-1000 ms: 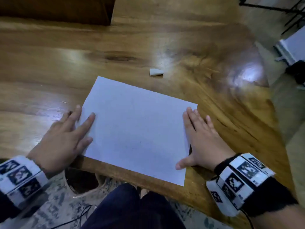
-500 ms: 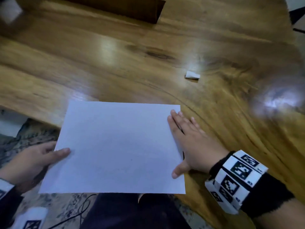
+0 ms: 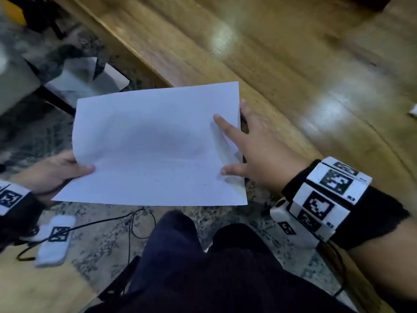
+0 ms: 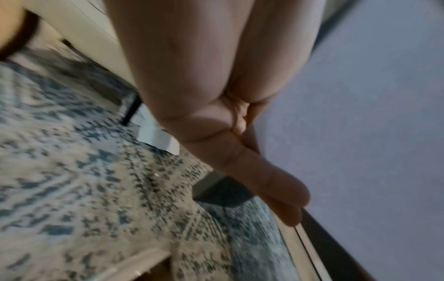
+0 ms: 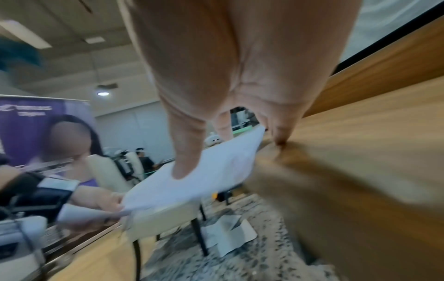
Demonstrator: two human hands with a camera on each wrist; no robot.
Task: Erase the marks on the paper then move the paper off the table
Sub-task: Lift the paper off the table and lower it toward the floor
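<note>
The white paper [image 3: 153, 143] is off the wooden table [image 3: 293, 64], in the air over the rug to the left of the table's edge. It sags a little in the middle and I see no clear marks on it. My left hand [image 3: 56, 172] grips its left edge, thumb on top and fingers beneath [image 4: 276, 182]. My right hand [image 3: 259, 150] holds the right edge, with index finger and thumb on top and the other fingers behind the sheet [image 5: 216, 171]. A small white eraser [image 3: 414, 112] lies on the table at the far right.
A patterned rug [image 3: 112, 233] lies below, with loose sheets of paper [image 3: 90, 77] on it and a black cable [image 3: 135, 222]. A cream chair [image 5: 156, 218] stands to the left. My legs [image 3: 191, 256] are under the paper's near edge.
The paper slid left off the table's near edge and now hangs in the air. My left hand went from lying flat on it to gripping its edge. My right hand followed.
</note>
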